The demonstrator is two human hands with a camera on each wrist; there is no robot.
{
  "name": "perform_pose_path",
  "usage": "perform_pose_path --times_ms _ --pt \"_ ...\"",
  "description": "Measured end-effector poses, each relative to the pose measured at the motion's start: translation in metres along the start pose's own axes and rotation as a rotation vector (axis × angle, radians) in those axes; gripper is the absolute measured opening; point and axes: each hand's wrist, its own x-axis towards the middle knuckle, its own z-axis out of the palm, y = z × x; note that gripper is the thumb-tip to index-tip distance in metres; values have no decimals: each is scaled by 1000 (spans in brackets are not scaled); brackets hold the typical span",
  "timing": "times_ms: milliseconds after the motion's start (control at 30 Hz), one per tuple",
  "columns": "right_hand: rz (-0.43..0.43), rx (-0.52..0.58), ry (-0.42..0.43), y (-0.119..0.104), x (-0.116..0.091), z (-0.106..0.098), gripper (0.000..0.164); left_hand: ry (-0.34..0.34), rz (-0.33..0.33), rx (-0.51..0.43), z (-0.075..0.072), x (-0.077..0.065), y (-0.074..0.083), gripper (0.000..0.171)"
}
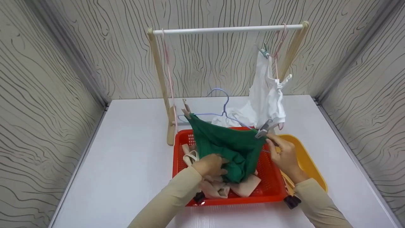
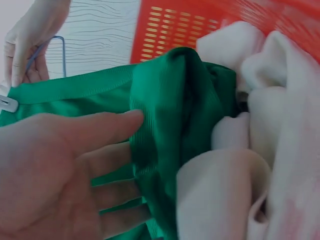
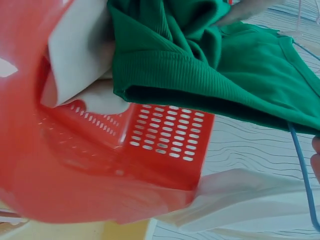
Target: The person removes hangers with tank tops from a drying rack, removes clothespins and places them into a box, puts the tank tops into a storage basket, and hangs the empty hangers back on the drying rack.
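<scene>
Green underpants (image 1: 227,136) with ribbed edges hang by their top corners from a blue-purple hanger (image 1: 202,114) over the red basket. A brownish clothespin (image 1: 186,110) clips the left corner and a grey clothespin (image 1: 262,131) the right one. My right hand (image 1: 284,155) pinches the cloth at the right corner, just beside the grey clothespin. Low on the cloth, my left hand (image 1: 210,164) touches the bunched part. In the left wrist view its fingers (image 2: 112,122) are fairly straight, tips against the ribbed edge.
Beige cloths (image 1: 246,185) lie in the red basket (image 1: 234,200). A yellow tray (image 1: 308,161) stands to its right. Behind is a drying rack with a white rail (image 1: 227,29); white garments (image 1: 262,91) hang from its right end, and a pink hanger (image 1: 169,72) at its left.
</scene>
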Motion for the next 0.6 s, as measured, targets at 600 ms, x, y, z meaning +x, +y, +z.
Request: perform_pose_path --times_ms 600 --pt "44 25 -66 5 -11 -6 33 165 118 -297 3 -4 -30 35"
